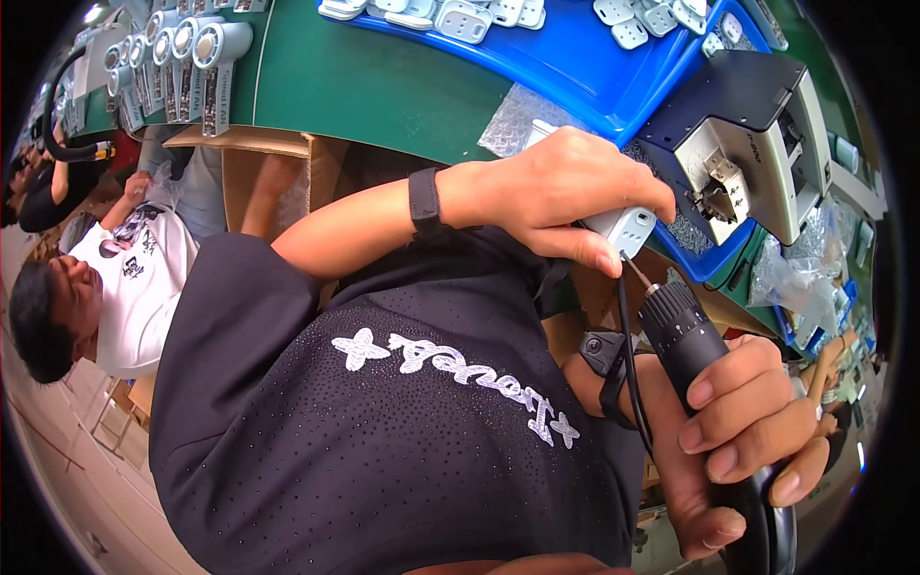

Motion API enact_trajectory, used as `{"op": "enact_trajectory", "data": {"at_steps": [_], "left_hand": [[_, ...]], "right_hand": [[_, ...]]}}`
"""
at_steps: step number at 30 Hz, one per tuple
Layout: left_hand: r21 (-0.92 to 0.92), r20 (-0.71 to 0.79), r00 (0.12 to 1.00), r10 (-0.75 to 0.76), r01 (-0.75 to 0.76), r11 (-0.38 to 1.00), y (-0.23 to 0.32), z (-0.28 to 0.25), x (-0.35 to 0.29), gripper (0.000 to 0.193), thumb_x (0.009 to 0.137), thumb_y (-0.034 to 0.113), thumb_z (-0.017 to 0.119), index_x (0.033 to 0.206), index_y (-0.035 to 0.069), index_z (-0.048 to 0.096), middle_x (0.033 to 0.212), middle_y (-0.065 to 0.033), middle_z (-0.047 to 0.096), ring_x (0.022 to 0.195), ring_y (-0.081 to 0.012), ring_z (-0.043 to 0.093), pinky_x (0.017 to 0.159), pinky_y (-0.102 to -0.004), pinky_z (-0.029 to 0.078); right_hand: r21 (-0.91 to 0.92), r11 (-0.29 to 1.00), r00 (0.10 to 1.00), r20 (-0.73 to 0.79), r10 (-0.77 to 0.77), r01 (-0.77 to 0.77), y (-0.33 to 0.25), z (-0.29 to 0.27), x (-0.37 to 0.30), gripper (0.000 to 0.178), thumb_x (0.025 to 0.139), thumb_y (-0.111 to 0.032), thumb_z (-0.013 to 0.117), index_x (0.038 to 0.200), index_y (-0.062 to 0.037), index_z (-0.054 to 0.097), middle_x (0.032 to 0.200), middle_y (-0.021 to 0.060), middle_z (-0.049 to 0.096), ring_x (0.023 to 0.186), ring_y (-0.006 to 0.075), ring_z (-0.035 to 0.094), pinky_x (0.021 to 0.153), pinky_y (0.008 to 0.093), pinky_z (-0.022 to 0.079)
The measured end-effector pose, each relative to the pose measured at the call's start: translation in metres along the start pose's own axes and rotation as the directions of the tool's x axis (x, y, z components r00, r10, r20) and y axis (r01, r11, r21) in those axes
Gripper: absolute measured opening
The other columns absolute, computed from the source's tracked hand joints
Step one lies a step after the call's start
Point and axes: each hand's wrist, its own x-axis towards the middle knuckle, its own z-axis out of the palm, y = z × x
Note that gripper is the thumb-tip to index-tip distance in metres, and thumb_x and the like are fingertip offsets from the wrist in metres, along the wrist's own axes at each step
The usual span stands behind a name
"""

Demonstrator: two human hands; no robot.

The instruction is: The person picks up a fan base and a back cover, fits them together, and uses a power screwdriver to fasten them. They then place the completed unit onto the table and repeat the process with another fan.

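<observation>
Green worktop (383, 86) fills twelve o'clock, with a blue tray (594, 77) of pale plastic parts (463, 21) at one. My left hand (580, 182) grips a white housing (628, 230) a little past two o'clock, its holed face turned toward me. At four, my right hand (747, 422) is wrapped around a black power screwdriver (682, 335), its bit (640, 274) pointing at the lower end of that face; whether the tip is seated, I cannot tell.

Good work here, I judge, means bringing the bit straight in line with the hole, bracing the housing firmly, pressing gently and moving my left thumb farther from the tip. The black cable (630, 355) hangs close to the bit, so I should mind it.

A dark-topped machine (733, 96) stands at two o'clock, clear plastic bags (800, 268) lie at three, and handheld fans (225, 46) stand in rows between ten and eleven. At nine, a co-worker in a white shirt (144, 287) sits beyond an open carton (239, 187).
</observation>
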Motion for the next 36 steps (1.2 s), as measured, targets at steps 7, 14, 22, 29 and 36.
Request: {"op": "enact_trajectory", "data": {"at_steps": [7,14,22,29,36], "left_hand": [[0.043,0.007,0.996,-0.094,0.094,0.995,0.025,-0.018,0.006,0.052,0.089,0.044,0.072,0.117,0.001,0.062,0.103,-0.0113,0.070,0.082,-0.0294,0.070,0.069,-0.0400,0.055],[0.363,0.672,0.739,0.050,-0.387,0.848,0.041,-0.115,0.088,0.038,0.084,0.025,0.079,0.113,0.003,0.066,0.104,-0.0123,0.070,0.091,-0.0307,0.069,0.079,-0.0397,0.055],[0.918,0.387,0.820,-0.422,-0.386,0.092,-0.141,-0.259,0.179,0.030,0.079,0.019,0.069,0.106,0.007,0.067,0.092,-0.0141,0.070,0.084,-0.0355,0.069,0.075,-0.0434,0.056],[0.907,0.079,0.997,-0.005,-0.069,0.415,-0.124,-0.248,0.141,0.037,0.077,0.021,0.073,0.110,0.005,0.068,0.101,-0.0164,0.069,0.098,-0.0359,0.067,0.085,-0.0417,0.054],[0.887,-0.414,0.880,0.233,0.332,0.322,0.057,-0.249,0.002,0.045,0.080,0.022,0.081,0.118,0.005,0.064,0.108,-0.0146,0.069,0.103,-0.0341,0.065,0.092,-0.0429,0.049]], "right_hand": [[-0.128,0.991,0.994,-0.102,-0.044,0.031,0.002,0.000,0.009,0.045,0.079,-0.033,0.076,0.109,-0.0102,0.052,0.078,-0.0006,0.055,0.057,0.0123,0.052,0.063,0.0320,0.043],[0.071,0.990,0.981,-0.163,-0.107,0.120,0.000,0.007,-0.001,0.038,0.092,-0.021,0.064,0.124,-0.0098,0.047,0.086,0.0063,0.055,0.063,0.0179,0.052,0.066,0.0377,0.046],[-0.328,0.874,0.857,-0.486,0.170,-0.359,0.065,0.038,0.009,0.031,0.082,-0.001,0.071,0.109,-0.0025,0.056,0.073,0.0074,0.060,0.051,0.0183,0.056,0.050,0.0319,0.050],[-0.921,0.182,0.939,-0.332,0.092,-0.343,0.158,0.003,0.059,0.036,0.084,-0.016,0.075,0.108,0.0005,0.054,0.079,0.0181,0.070,0.065,0.0346,0.070,0.063,0.0432,0.056],[-0.940,-0.239,0.908,-0.308,0.283,-0.245,0.213,0.008,0.087,0.044,0.083,-0.025,0.076,0.109,-0.0009,0.050,0.088,0.0273,0.070,0.084,0.0466,0.069,0.072,0.0537,0.055]]}}
